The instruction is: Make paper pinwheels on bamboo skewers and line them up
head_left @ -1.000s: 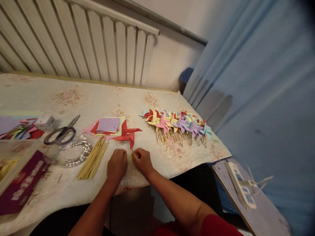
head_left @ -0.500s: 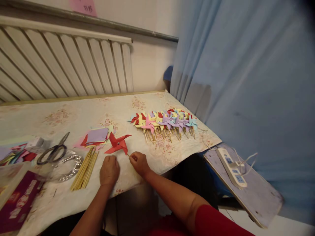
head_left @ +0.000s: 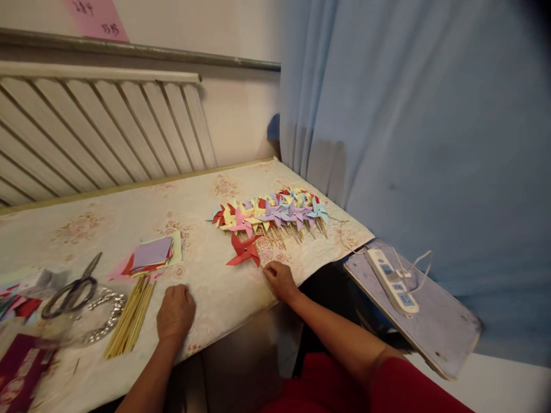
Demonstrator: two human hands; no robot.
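Pinched in the fingers of my right hand (head_left: 279, 280) is the short stick of a red paper pinwheel (head_left: 244, 250). Its four-bladed head faces up, just in front of a cluster of finished pinwheels (head_left: 275, 213) in red, yellow, pink, purple and blue. My left hand (head_left: 175, 311) rests on the tablecloth near the front edge, fingers curled in and nothing visible in them. To its left lies a bundle of thin wooden sticks (head_left: 130, 318). Beyond the sticks is a stack of coloured paper squares (head_left: 151, 253), purple on top.
Dark-handled scissors (head_left: 74, 292), a clear bag of shiny metal pieces (head_left: 105, 315) and a purple box (head_left: 21, 373) lie at left. A white power strip (head_left: 392, 281) sits on a low board (head_left: 443, 321) at right, beside a blue curtain (head_left: 408, 143).
My right hand has carried the red pinwheel rightward, up to the cluster. The view has turned to the right. My left hand still rests on the table, curled.
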